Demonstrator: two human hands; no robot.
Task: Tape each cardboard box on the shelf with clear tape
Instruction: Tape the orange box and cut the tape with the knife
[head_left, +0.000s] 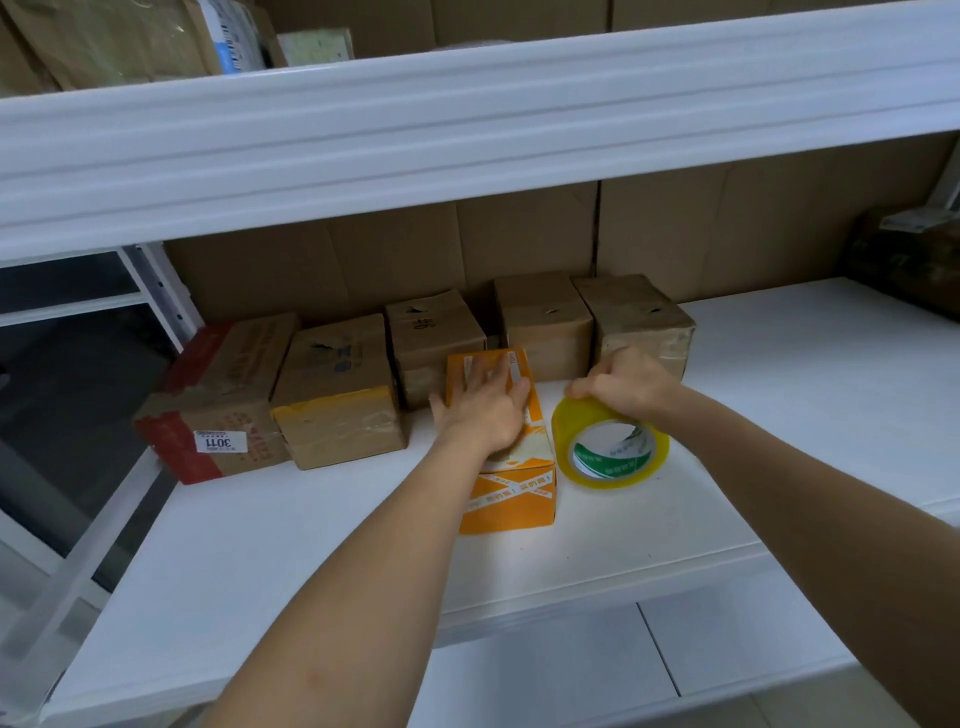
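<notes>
An orange box (506, 457) is seen on the white shelf (311, 530), standing a little forward of a row of five cardboard boxes. The left hand (485, 410) is laid flat on the top of the orange box, with the fingers straight and spread; nothing is gripped by it. Just to the right of the orange box, a tape roll (610, 447) is held on its edge on the shelf, with its upper rim pinched by the curled fingers of the right hand (621, 382). The roll stands close beside the box, but whether it touches the box cannot be told, and no strip of tape between them can be made out. Behind the orange box the row is placed against a cardboard backing (519, 239): a red-edged box (218, 405) with a white label at the far left, then a box with yellow tape (337, 395), then three plain brown boxes (434, 338), (545, 325), (636, 322). All the boxes are closed, so their contents are not seen. In front of the orange box, bare shelf surface is found up to the front edge, and more bare surface lies to the right of the roll. Above the orange box, an upper shelf beam (467, 119) crosses the view.
</notes>
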